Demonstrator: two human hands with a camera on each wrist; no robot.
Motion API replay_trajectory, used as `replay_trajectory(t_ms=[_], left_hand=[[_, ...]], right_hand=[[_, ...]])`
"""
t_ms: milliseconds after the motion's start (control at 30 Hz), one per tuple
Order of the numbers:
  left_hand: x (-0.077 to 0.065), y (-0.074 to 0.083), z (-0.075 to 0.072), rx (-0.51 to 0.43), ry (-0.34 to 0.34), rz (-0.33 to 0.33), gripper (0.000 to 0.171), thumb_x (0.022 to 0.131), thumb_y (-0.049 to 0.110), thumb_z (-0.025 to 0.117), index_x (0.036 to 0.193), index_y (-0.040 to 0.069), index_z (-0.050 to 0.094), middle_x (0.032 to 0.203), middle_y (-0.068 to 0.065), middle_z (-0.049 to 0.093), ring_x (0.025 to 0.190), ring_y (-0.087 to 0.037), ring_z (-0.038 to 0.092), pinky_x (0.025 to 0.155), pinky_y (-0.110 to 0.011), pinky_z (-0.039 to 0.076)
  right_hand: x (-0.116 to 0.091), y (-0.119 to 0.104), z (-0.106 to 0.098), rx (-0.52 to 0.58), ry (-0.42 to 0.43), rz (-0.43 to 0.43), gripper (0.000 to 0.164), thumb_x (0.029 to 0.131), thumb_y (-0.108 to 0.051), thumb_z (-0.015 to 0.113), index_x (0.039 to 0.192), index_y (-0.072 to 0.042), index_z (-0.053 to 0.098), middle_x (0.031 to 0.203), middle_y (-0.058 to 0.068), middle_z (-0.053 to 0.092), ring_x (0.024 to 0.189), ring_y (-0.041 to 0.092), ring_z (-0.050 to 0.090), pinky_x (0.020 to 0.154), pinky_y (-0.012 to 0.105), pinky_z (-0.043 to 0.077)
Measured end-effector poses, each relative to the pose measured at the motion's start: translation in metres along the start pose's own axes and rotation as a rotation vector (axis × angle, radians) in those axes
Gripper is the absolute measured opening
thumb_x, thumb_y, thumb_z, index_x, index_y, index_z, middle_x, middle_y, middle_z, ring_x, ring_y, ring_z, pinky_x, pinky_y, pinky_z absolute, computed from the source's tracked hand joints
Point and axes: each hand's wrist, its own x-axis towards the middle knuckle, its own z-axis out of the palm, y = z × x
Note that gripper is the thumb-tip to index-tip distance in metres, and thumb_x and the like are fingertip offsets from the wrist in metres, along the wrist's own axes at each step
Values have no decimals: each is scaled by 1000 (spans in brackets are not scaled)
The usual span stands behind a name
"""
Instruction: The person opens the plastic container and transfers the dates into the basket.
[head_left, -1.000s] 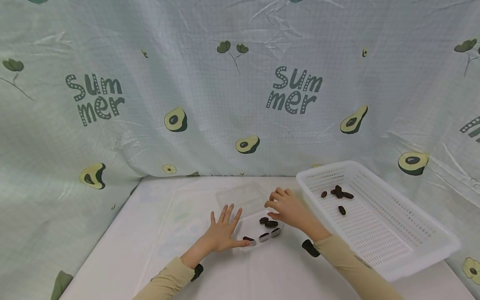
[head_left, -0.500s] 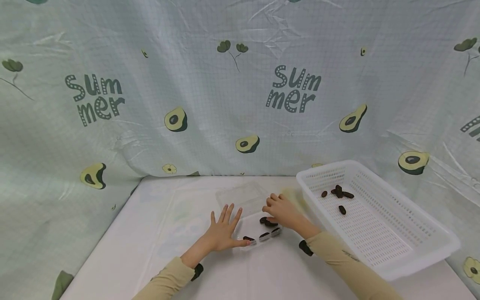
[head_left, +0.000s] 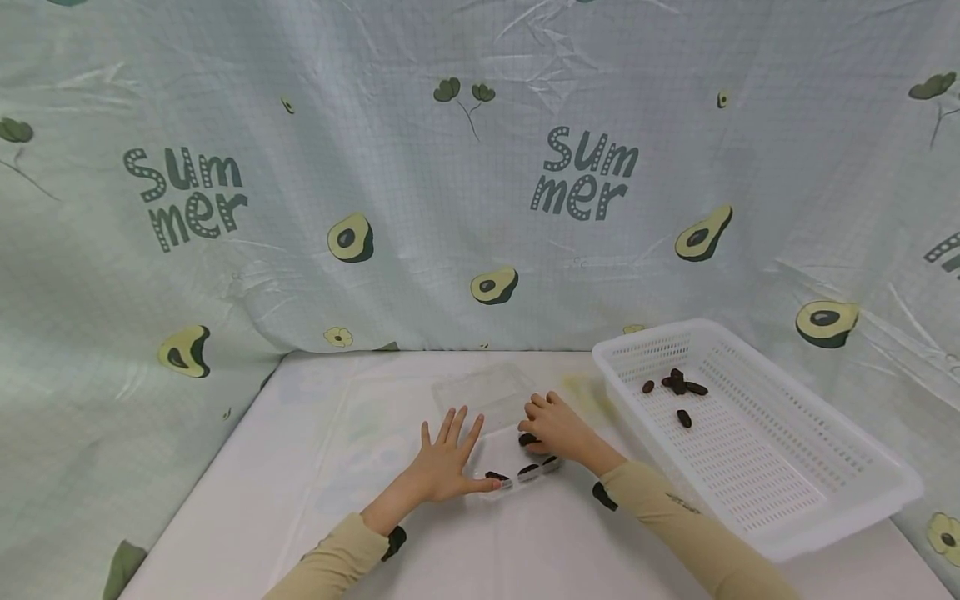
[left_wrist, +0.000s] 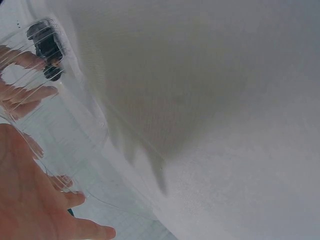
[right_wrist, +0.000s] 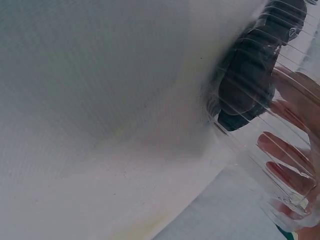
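Note:
A clear plastic box [head_left: 498, 450] with its lid [head_left: 480, 393] lying back stands mid-table. Dark brown dates, apparently, lie in it, including one [head_left: 528, 471] along the front wall. My left hand [head_left: 441, 471] is spread against the box's left side, thumb at the front corner. My right hand [head_left: 558, 432] reaches into the right part, curled fingers and thumb around a date [head_left: 528, 439]; the palm hides what lies below. Through the clear wall, the right wrist view shows dates [right_wrist: 247, 75] pressed close together and the fingers [right_wrist: 295, 150] beside them.
A white perforated basket [head_left: 765, 467] stands on the right, holding several dates [head_left: 684, 418]. A printed curtain [head_left: 420, 208] hangs behind the table [head_left: 330, 467], over a pale sheet.
My right hand has lowered from above the box's right edge and moved slightly left, over the inner dates. The left hand has stayed in place.

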Motion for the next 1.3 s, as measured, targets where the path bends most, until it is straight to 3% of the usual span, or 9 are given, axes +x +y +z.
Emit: replay_trajectory(t_ms=[267, 733, 1300], left_hand=[[1, 0, 2, -5, -3, -8, 100, 72, 76, 42, 145, 14, 13, 150, -18, 9, 137, -37, 9, 97, -68, 14], [1, 2, 2, -1, 11, -4, 99, 73, 75, 43, 145, 14, 14, 149, -18, 10, 137, -38, 11, 96, -69, 15], [-1, 2, -2, -4, 4, -1, 98, 74, 73, 44, 145, 14, 13, 149, -19, 10, 137, -39, 10, 96, -68, 15]], right_hand=[[0, -1, 1, 26, -14, 18, 20, 74, -49, 65, 76, -29, 65, 74, -6, 52, 71, 13, 39, 67, 30, 28], [1, -2, 6, 27, -32, 23, 17, 74, -45, 67, 74, -28, 62, 76, -7, 52, 75, 13, 41, 70, 31, 30], [-2, 1, -5, -34, 87, 31, 16, 79, -41, 62, 76, -25, 60, 78, -6, 52, 75, 13, 41, 67, 28, 31]])
